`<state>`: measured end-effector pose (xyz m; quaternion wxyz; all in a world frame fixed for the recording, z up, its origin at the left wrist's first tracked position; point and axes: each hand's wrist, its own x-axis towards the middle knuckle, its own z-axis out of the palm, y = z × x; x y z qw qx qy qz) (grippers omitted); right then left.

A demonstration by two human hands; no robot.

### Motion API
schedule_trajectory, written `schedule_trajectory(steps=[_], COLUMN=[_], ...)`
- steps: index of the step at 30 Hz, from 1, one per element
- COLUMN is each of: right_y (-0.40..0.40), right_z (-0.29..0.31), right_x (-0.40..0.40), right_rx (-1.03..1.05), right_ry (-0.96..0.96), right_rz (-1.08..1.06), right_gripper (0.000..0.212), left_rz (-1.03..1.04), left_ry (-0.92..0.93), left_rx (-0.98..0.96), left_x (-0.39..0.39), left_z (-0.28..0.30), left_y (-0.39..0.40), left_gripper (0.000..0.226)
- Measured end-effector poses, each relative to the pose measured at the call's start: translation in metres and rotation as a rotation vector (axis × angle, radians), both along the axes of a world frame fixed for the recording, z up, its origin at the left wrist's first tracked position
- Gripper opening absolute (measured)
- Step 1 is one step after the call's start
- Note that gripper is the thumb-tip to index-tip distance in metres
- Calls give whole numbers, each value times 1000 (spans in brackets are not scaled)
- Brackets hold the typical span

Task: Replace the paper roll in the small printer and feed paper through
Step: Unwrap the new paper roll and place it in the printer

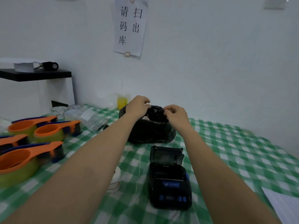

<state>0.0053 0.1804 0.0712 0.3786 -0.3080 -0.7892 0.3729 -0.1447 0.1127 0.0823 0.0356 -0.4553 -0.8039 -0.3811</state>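
Note:
A small black printer (169, 183) with blue buttons sits on the green checked tablecloth, its lid tipped up and its paper bay showing no roll. Behind it lies a bulging black plastic bag (152, 131). My left hand (137, 107) and my right hand (175, 113) both pinch the gathered top of the bag, one on each side. What the bag holds is hidden. A small white roll (117, 173) peeks out beside my left forearm, mostly covered.
Several orange-handled tape dispensers (24, 160) with yellow tape crowd the table's left side. Clear packets (90, 117) and a cup of yellow liquid (122, 101) stand at the back. A white sheet (284, 206) lies at the front right. A black shelf (37, 75) stands at the left wall.

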Motion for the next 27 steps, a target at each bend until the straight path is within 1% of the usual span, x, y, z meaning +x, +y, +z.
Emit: schedule_trajectory(steps=[4, 6, 9, 10, 14, 16, 20, 24, 27], right_y=[-16, -30, -55, -63, -98, -112, -133, -144, -148], right_z=[-7, -12, -21, -24, -38, -45, -57, -64, -64], right_x=[2, 7, 19, 24, 36, 39, 44, 49, 54], right_rx=[103, 149, 251, 284, 419, 438, 433, 418, 399], right_ry=[-51, -85, -192, -229, -404, -460, -503, -532, -509], right_rz=[47, 104, 169, 187, 276, 307, 365, 365, 356], right_gripper=[17, 15, 16, 17, 20, 21, 21, 23, 22], left_rz=[-53, -102, -152, -155, -173, -191, -225, -212, -196], left_ry=[25, 20, -1, -24, -164, -238, -275, -245, -196], left_rx=[20, -82, -348, -401, -482, -522, -493, -491, -466], left_x=[4, 8, 16, 20, 28, 32, 39, 45, 47], left_z=[-7, -11, -24, -30, -62, -75, -88, -90, -93], left_y=[-26, -53, -104, -120, -170, -185, -199, -204, -204], left_gripper=[29, 30, 40, 43, 50, 57, 65, 73, 64])
